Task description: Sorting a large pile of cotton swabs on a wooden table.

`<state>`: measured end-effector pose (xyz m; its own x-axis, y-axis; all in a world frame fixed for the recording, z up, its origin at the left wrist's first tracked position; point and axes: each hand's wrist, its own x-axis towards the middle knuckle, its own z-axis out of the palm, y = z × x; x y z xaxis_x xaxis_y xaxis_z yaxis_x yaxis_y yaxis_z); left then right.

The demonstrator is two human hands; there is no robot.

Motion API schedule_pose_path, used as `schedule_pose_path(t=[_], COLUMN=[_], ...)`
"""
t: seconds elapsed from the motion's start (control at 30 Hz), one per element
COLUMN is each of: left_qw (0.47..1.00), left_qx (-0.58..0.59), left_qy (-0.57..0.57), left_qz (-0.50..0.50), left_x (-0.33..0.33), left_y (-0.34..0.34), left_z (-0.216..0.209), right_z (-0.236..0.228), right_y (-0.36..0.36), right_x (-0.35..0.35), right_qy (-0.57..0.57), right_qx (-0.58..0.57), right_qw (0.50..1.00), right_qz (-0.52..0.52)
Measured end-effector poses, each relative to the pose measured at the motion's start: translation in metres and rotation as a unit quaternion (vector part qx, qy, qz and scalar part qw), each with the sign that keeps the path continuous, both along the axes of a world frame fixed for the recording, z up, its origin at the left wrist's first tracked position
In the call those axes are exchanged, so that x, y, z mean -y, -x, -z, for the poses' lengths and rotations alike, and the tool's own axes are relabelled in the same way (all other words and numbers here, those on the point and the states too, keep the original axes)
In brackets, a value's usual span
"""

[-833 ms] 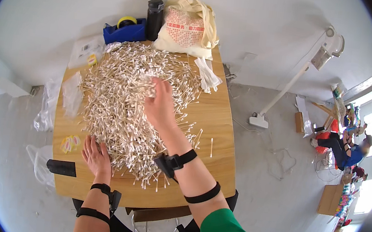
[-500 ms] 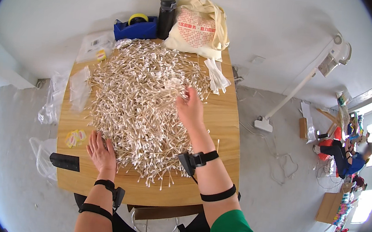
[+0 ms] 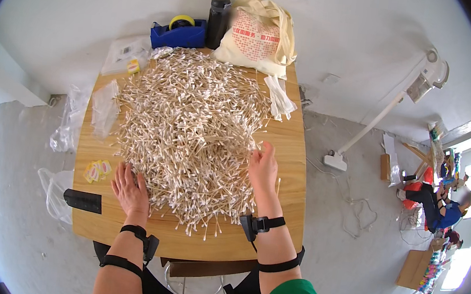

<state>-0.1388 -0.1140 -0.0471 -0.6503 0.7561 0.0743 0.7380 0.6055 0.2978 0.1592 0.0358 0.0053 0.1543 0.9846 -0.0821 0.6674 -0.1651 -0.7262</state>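
Note:
A wide heap of cotton swabs (image 3: 192,125) with white tips and pale sticks covers the middle of the wooden table (image 3: 283,209). Against its lower left edge lies my left hand (image 3: 130,190), fingers stretched out and resting flat beside the swabs. At the heap's right edge is my right hand (image 3: 265,164), its fingers curled in toward the swabs. A white tip shows by those fingertips, but what they hold, if anything, is hidden. Both forearms wear black straps with small devices.
Behind the heap stand a blue tape dispenser (image 3: 178,35), a black bottle (image 3: 217,23) and a cloth bag (image 3: 255,40). White strips (image 3: 279,98) lie at right. Yellow-white labels (image 3: 97,171), a black block (image 3: 83,201) and clear plastic bags (image 3: 103,109) are at left. A person (image 3: 447,209) sits far right.
My right hand has moved down and to the right, from on top of the heap to its right edge. The left hand stays in nearly the same place.

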Motion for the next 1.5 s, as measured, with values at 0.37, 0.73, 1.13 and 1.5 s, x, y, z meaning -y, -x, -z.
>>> schedule_pose_path(t=[0.37, 0.73, 1.13, 1.5], left_qw=[1.0, 1.0, 1.0, 1.0], left_qx=[0.007, 0.008, 0.009, 0.01], left_qy=[0.002, 0.01, 0.0, -0.01], left_qz=[-0.006, 0.0, 0.001, 0.007], left_x=[0.0, 0.0, 0.001, 0.001], left_y=[-0.003, -0.002, -0.003, -0.004], left_z=[-0.002, -0.008, -0.005, -0.004], right_z=[-0.021, -0.028, -0.004, 0.023], right_y=[0.077, 0.077, -0.013, -0.038], right_x=[0.0, 0.079, 0.109, 0.079], right_qy=[-0.243, -0.206, -0.192, 0.006], right_qx=[0.08, 0.05, 0.057, 0.026], right_qw=[0.934, 0.888, 0.934, 0.998], right_qz=[-0.249, -0.408, -0.296, -0.052])
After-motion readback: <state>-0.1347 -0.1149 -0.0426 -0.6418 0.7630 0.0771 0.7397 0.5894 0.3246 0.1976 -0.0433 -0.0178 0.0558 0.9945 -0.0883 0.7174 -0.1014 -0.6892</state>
